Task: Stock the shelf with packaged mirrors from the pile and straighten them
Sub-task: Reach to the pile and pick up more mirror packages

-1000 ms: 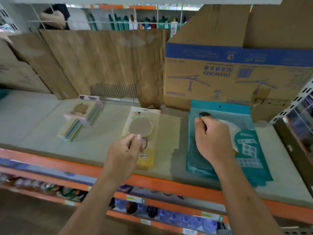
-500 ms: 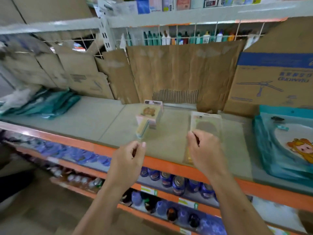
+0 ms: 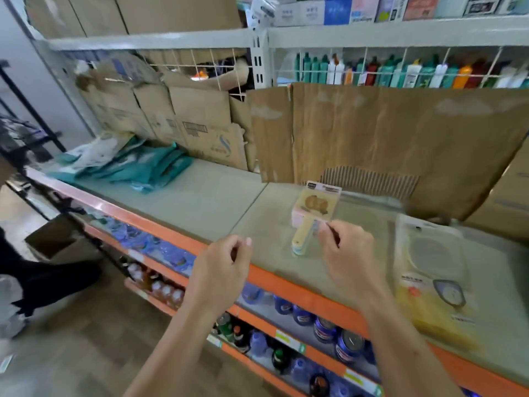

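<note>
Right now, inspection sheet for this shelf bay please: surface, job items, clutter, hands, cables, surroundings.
Surface: grey-green shelf board with orange front rail.
Job's things: stack of beige-and-pink handled mirrors in clear packs, flat mid-shelf; yellow-carded round mirror pack, flat to its right.
Clutter: heap of teal plastic packets at the left end, contents unclear; flattened brown cardboard sheets leaning along the back.
Hands: left hand loosely curled, holding nothing, over the rail; right hand curled at the stack's handle end, grip unclear.
Cables: nothing seen.
Surroundings: blue bottles below the rail; coloured bottles on the far shelf behind.
</note>
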